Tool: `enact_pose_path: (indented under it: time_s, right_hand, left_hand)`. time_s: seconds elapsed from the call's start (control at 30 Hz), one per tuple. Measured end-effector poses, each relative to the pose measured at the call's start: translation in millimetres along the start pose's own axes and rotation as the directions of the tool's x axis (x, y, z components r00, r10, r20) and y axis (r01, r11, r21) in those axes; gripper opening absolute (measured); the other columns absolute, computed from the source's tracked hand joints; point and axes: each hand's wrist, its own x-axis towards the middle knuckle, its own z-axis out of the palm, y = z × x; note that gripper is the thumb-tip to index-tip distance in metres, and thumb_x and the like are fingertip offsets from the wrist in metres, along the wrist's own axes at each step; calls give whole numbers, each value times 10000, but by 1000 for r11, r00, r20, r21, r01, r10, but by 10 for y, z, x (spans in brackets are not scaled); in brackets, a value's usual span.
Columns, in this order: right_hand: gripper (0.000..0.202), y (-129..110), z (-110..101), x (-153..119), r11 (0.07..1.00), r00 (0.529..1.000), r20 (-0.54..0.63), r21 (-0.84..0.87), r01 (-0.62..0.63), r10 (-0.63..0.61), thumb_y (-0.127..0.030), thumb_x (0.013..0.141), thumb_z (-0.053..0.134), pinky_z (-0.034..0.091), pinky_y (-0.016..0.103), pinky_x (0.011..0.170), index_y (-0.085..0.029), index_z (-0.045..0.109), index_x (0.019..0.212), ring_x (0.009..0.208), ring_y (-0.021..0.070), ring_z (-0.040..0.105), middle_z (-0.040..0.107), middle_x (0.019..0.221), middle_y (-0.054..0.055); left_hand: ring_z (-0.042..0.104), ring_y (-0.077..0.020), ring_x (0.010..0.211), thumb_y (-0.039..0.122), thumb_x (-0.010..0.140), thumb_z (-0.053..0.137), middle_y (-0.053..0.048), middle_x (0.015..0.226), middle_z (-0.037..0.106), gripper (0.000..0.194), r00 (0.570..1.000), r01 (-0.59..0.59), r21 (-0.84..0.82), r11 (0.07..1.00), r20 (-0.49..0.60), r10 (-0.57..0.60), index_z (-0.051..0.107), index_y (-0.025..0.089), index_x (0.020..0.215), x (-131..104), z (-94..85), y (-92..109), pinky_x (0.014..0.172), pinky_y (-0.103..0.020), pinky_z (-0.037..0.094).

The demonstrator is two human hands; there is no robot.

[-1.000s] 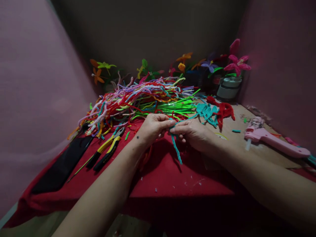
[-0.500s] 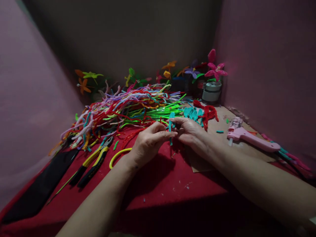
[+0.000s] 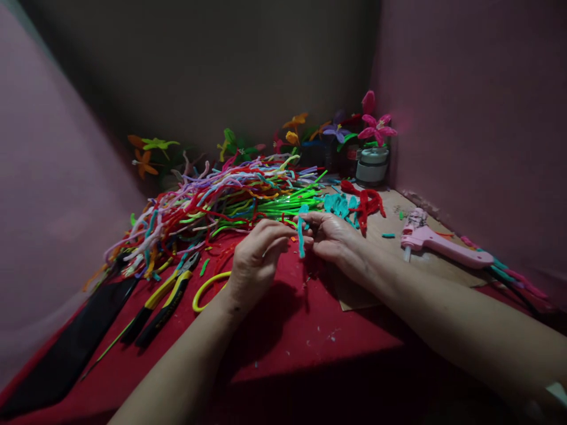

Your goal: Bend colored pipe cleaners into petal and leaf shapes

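Note:
A short teal pipe cleaner piece [image 3: 302, 239] hangs upright between my hands, above the red cloth. My right hand [image 3: 334, 236] pinches it near its folded upper end. On the other side, my left hand [image 3: 259, 257] has its index finger stretched out to the piece, while its thumb stays lower and apart from it. Whether that fingertip touches the piece or passes behind it, I cannot tell. Just beyond my right hand lie curled teal pipe cleaner shapes [image 3: 340, 205] and a red looped pipe cleaner [image 3: 368, 203].
A heap of mixed pipe cleaners [image 3: 212, 192] spreads across the back. Yellow-black pliers [image 3: 163, 301], a yellow scissor handle [image 3: 206, 292] and a black pouch [image 3: 75, 336] lie left. A pink glue gun [image 3: 443, 242] rests on cardboard [image 3: 398, 265]. Pipe cleaner flowers [image 3: 377, 128] stand behind.
My left hand has drawn back slightly to the left, its thumb coming away from the teal piece. My right hand still holds it. The whole view has shifted a little.

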Motion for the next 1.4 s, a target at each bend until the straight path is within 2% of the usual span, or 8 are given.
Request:
enact_pose_path:
  time_s: [0.13,0.3,0.57,0.87,1.1,1.23,1.27,1.4]
  right_hand:
    - [142,17,29,-42,994,994,-32,-28,105,-106,-53,678,542,285,219,437,-158,498,593,451,73,376,484,489,-29]
    - [131,46,41,-89,989,992,17,-73,125,-124,-102,705,542,302,232,448,-152,501,591,455,88,422,482,480,-23]
    - [182,22,21,-81,995,996,-10,-61,84,-84,-64,706,500,226,222,431,-147,464,548,423,64,362,455,446,-20]
    - [168,94,-2,-62,978,992,64,-173,116,-106,-73,642,527,176,234,416,-157,445,522,401,65,289,382,397,-34]
    - [188,84,35,-91,982,994,15,-157,107,-106,-74,672,519,209,222,396,-156,453,516,396,72,321,398,394,-27]
    - [178,-67,58,-92,986,985,-82,-81,144,-150,-16,669,499,272,194,410,-147,480,550,414,57,367,443,448,-26]
    - [162,-95,57,-84,985,983,-87,-75,154,-160,-26,673,505,286,191,419,-148,493,568,423,56,376,452,462,-25]
    - [104,-61,33,-43,990,996,-2,-104,91,-91,-105,682,537,278,212,406,-142,533,585,425,72,361,492,489,6]
  left_hand:
    - [453,-56,428,374,788,531,9,618,558,237,825,566,-316,762,231,-517,577,145,828,39,1,33,385,-174,341]
    - [300,-14,360,340,683,650,63,460,427,246,598,799,-357,485,556,-577,522,134,644,59,22,22,351,-148,192]
    - [308,-18,337,306,660,678,68,412,435,255,647,761,-386,521,502,-573,485,144,621,42,67,65,340,-143,201]
    - [197,-7,278,348,687,635,87,364,345,295,421,903,-278,328,724,-546,455,149,563,17,57,101,271,-133,157]
    - [262,-29,253,351,724,576,79,333,367,280,483,832,-118,542,635,-603,457,160,556,24,0,261,263,-139,169]
    - [431,-57,338,252,685,616,26,462,526,179,375,782,20,623,784,-495,523,139,582,44,-97,333,330,-157,314]
    - [456,-63,373,244,692,612,21,484,533,168,428,740,4,672,768,-476,538,135,587,59,-117,316,362,-164,345]
    - [500,-75,572,193,719,619,19,631,529,111,943,284,-70,956,201,-265,624,153,822,118,-126,99,554,-186,423]
